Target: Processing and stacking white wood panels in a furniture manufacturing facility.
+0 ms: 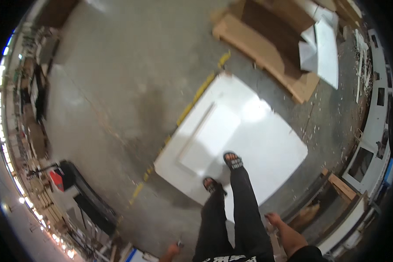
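Note:
My left hand (pixel 172 250) hangs low beside my left leg, its fingers closed around a small dark and silvery thing (pixel 179 243) too small to name. On the other side, my right hand (pixel 274 219) hangs away from my right leg, fingers loosely bent and apart, with nothing visible in it. Both my feet, in dark sandals, stand on a large white sheet (pixel 266 153) lying on the floor. A smaller white rectangular panel (pixel 220 131) lies on that sheet, just ahead of my feet. Neither hand touches the sheet or the panel.
A large open cardboard box (pixel 253 43) with white pieces lies ahead to the right. A yellow floor line (pixel 196 97) runs along the sheet's left edge. A black and red wheeled machine (pixel 61 179) stands at left; frames and a wooden crate (pixel 340 185) stand at right.

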`<state>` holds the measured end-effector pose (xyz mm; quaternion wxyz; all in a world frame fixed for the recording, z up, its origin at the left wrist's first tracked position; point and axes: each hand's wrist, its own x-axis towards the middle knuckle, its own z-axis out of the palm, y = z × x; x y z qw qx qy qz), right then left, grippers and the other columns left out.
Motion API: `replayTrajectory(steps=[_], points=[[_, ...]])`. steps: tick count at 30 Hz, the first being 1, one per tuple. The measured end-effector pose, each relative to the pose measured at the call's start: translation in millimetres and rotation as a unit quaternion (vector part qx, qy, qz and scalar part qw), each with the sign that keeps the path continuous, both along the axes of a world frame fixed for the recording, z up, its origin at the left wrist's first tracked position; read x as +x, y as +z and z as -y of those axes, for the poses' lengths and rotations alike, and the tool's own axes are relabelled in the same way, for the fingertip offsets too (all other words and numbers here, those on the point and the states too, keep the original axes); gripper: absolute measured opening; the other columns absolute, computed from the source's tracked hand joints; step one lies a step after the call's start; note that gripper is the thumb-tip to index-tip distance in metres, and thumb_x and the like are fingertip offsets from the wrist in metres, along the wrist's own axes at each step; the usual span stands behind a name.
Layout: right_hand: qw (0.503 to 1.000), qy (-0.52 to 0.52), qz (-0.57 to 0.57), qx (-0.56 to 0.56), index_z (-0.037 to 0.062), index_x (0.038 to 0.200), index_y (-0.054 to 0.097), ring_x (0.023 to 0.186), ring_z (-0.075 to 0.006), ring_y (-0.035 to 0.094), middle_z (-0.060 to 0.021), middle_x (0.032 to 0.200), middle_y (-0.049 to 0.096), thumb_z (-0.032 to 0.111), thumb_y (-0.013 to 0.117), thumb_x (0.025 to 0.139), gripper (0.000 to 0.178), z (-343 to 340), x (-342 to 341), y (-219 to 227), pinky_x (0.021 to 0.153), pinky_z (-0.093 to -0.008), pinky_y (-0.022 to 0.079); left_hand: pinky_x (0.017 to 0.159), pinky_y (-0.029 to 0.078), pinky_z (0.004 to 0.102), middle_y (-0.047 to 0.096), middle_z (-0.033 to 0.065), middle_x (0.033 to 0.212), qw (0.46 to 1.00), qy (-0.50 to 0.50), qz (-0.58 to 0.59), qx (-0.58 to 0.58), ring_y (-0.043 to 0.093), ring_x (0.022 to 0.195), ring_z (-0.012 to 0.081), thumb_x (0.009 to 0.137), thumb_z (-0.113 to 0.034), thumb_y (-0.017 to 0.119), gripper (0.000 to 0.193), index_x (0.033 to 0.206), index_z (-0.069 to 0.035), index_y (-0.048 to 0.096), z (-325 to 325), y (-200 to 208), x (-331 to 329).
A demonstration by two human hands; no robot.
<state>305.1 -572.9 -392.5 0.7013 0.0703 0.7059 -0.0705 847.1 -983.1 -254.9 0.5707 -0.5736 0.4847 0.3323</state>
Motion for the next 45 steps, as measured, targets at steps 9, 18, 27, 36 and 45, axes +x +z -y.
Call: replayTrajectory(steps=[9, 18, 27, 36, 45], points=[[0.901, -0.39, -0.163, -0.099, -0.0034, 0.122, 0.066, 0.088, -0.0267, 0.074, -0.0187, 0.105, 0.076, 0.03, 0.065, 0.102, 0.039, -4, -14, 107, 0.077, -0.0385, 0.059, 0.07, 0.051, 0.043, 0.07, 0.009, 0.087, 0.879, 0.288, -0.306, -0.224, 0.064, 0.08, 0.0241, 0.103, -0.035, 0.062, 0.038, 0.115, 0.001, 0.068, 85, 123, -231], [0.878, -0.43, -0.196, -0.071, 0.0015, 0.125, 0.064, 0.083, -0.0248, 0.073, -0.0138, 0.104, 0.076, 0.028, 0.064, 0.102, 0.034, -113, 180, 169, 0.067, -0.036, 0.057, 0.074, 0.052, 0.0446, 0.071, 0.0167, 0.104, 0.833, -0.035, -0.511, -0.21, 0.065, 0.09, 0.0301, 0.103, -0.034, 0.061, 0.041, 0.118, 0.004, 0.067, 107, 37, -226], [0.712, -0.63, -0.296, -0.094, 0.0032, 0.125, 0.064, 0.08, -0.0234, 0.072, -0.0124, 0.103, 0.075, 0.028, 0.064, 0.103, 0.034, -106, 267, 215, 0.067, -0.0353, 0.057, 0.088, 0.053, 0.047, 0.072, 0.0222, 0.113, 0.847, -0.237, -0.46, -0.123, 0.068, 0.102, 0.0351, 0.097, -0.045, 0.066, 0.054, 0.12, 0.003, 0.069, 126, 36, -241], [0.557, -0.745, -0.346, -0.119, 0.005, 0.125, 0.064, 0.077, -0.0219, 0.071, -0.011, 0.102, 0.075, 0.029, 0.064, 0.103, 0.033, -152, 282, 218, 0.066, -0.0346, 0.057, 0.07, 0.06, 0.0457, 0.074, 0.0189, 0.078, 0.839, -0.285, -0.455, -0.092, 0.074, 0.064, 0.0305, 0.093, -0.046, 0.07, 0.049, 0.099, 0.002, 0.075, 49, 67, -370], [0.351, -0.849, -0.387, -0.072, 0.0078, 0.122, 0.064, 0.072, -0.0185, 0.067, -0.0057, 0.093, 0.07, 0.031, 0.062, 0.104, 0.03, -274, 340, 156, 0.062, -0.0336, 0.054, 0.089, 0.055, 0.0489, 0.074, 0.0233, 0.103, 0.705, -0.41, -0.578, -0.012, 0.071, 0.102, 0.0385, 0.09, -0.053, 0.069, 0.05, 0.105, -0.005, 0.073, -180, 90, -622]])
